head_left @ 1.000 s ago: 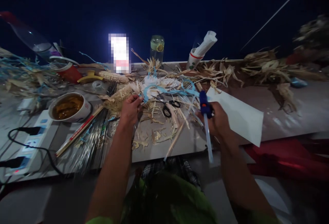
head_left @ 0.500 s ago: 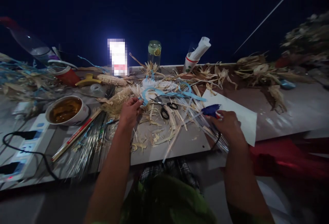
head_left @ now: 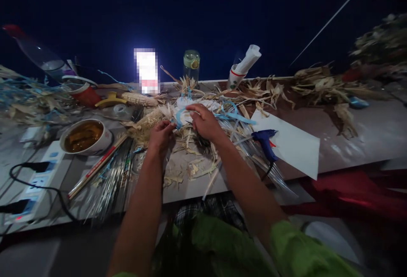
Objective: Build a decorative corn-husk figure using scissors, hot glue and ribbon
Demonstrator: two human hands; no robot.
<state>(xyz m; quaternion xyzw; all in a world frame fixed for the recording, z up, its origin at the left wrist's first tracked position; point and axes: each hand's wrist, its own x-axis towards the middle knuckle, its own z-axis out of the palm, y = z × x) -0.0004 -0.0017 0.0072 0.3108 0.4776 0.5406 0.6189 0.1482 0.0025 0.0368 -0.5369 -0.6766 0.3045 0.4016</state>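
A long grey-brown counter (head_left: 372, 135) runs across the view, its middle strewn with dry husk scraps (head_left: 206, 169) and a looping blue ribbon (head_left: 235, 117). On the left lie a white power strip (head_left: 59, 169), a bowl (head_left: 103, 144) of brown liquid, sticks (head_left: 95, 169), thin wires (head_left: 116, 179) and a corn cob (head_left: 140, 99); a bottle (head_left: 191, 69) and paper cup (head_left: 235, 79) stand towards the back. Right of centre, a blue glue gun (head_left: 266, 140) rests near clear rods (head_left: 282, 181), its nozzle at a white sheet (head_left: 299, 149) reaching the front edge.

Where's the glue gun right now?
Head view, right of centre: the glue gun lies on its side to the right of the right hand, overlapping the left part of the white sheet in the picture.
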